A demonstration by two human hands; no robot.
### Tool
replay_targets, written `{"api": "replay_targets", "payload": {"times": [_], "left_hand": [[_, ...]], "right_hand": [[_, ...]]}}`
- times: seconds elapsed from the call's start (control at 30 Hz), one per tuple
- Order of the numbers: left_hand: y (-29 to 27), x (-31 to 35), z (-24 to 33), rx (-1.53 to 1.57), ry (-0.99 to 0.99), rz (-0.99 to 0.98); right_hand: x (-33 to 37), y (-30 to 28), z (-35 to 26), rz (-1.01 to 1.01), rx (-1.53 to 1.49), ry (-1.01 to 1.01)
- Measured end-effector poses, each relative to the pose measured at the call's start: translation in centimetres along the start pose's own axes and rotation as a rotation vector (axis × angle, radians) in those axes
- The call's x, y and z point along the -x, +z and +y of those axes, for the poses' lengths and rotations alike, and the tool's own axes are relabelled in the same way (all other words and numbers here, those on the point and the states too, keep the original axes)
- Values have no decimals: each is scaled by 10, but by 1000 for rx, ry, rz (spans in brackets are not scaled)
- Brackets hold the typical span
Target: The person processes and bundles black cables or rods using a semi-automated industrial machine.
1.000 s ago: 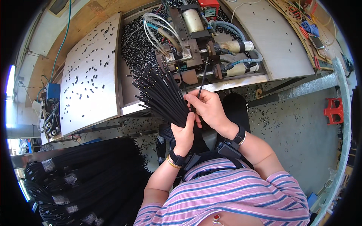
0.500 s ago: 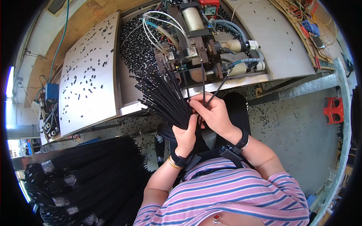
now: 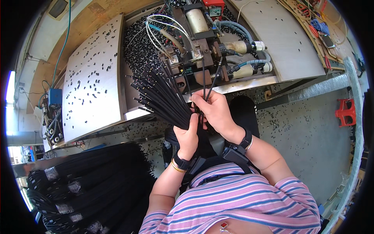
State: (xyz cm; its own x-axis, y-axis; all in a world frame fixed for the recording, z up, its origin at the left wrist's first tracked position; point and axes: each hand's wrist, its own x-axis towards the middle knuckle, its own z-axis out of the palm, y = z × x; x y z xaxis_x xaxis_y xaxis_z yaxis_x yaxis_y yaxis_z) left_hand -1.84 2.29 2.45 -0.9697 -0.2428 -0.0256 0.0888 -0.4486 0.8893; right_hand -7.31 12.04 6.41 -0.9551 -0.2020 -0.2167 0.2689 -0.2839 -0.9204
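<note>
A fanned bundle of black cables (image 3: 160,95) with pale-tipped ends is gripped in my left hand (image 3: 187,138), its thumb lying along the bundle. Close beside it on the right, my right hand (image 3: 218,115) pinches a few separate black cables (image 3: 204,76) between thumb and fingers. These point up toward the metal machine (image 3: 202,48) on the bench, their tips close to its front; whether they touch it I cannot tell. The lower parts of the cables are hidden behind my hands.
Black offcuts lie heaped (image 3: 140,50) behind the machine and scattered over the left panel (image 3: 91,78) and floor. White and blue hoses run to the machine. Large tied bundles of black cable (image 3: 97,183) lie at lower left. A red stool (image 3: 345,113) stands at right.
Both hands and the cables have shifted slightly left and forward, toward the machine. The separate cables in my right hand have moved left and stand closer together.
</note>
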Motion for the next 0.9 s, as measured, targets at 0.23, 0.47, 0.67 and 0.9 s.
{"api": "replay_targets", "payload": {"times": [0.23,0.47,0.67,0.9], "left_hand": [[4,1,2,-22,-9,50],[-3,5,2,-28,-57,-18],[2,24,-2,-133,21,24],[1,22,-8,-59,10,47]], "right_hand": [[-1,-1,-2,-33,11,-12],[3,-8,-4,-181,128,31],[24,-13,10,-74,154,-34],[21,-12,9,-29,122,-81]]}}
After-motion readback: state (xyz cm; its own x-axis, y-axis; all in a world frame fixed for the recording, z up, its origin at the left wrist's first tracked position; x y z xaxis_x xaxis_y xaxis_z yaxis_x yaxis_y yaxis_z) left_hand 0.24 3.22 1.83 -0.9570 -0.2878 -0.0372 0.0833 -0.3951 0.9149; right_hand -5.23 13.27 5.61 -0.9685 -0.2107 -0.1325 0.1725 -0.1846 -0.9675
